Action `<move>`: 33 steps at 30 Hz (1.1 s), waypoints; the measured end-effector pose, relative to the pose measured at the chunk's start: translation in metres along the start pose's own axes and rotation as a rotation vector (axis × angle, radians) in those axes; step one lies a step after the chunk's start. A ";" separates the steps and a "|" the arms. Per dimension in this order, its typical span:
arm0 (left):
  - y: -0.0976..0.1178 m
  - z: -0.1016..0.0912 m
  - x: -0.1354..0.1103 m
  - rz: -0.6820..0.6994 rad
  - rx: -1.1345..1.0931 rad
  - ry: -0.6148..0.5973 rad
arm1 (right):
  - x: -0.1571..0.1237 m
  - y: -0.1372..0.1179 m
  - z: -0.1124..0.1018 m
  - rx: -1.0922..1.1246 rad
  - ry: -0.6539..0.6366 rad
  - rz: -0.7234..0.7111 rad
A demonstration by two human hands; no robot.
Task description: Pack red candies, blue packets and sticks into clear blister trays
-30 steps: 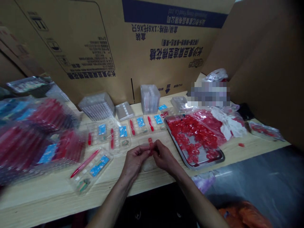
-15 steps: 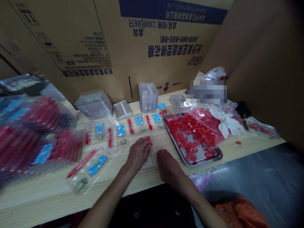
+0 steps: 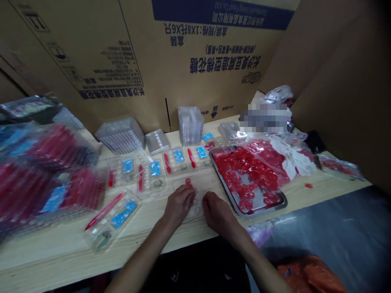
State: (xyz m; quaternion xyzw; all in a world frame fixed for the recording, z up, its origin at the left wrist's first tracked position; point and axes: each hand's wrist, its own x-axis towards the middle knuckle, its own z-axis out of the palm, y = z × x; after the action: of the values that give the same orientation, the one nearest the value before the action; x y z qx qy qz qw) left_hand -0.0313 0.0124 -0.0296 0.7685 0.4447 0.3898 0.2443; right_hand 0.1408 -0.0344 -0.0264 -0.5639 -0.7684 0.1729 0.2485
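Both my hands rest on a clear plastic blister tray (image 3: 198,194) lying on the wooden table (image 3: 61,252) in front of me. My left hand (image 3: 179,204) presses on its left side, fingers curled down, just below a small red piece (image 3: 188,181) seated at the tray's top. My right hand (image 3: 217,211) presses on the tray's right side with its fingers bent onto the plastic.
A metal tray (image 3: 259,205) of several red pieces sits right of my hands. Filled blister packs with red pens (image 3: 166,162) and blue cards lie behind and left. Stacks of clear trays (image 3: 190,125) stand against a cardboard wall (image 3: 171,57). Bagged packs (image 3: 45,171) pile at left.
My hands came down from holding the red piece above the table. The piece now sits in the clear tray, and both hands press on the tray.
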 end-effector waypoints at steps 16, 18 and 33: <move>-0.006 -0.017 0.000 0.081 0.070 -0.131 | 0.012 0.002 -0.006 0.496 0.101 0.096; 0.005 -0.021 -0.001 -0.002 0.020 -0.103 | 0.014 -0.001 -0.006 0.585 0.118 0.090; 0.041 -0.024 -0.009 -0.733 -1.050 0.138 | 0.028 -0.023 0.006 0.738 0.070 0.054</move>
State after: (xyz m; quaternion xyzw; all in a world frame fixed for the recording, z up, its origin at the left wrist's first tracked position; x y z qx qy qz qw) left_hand -0.0330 -0.0150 0.0105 0.3181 0.4433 0.4952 0.6761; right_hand 0.1126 -0.0149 -0.0134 -0.4620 -0.6301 0.4255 0.4566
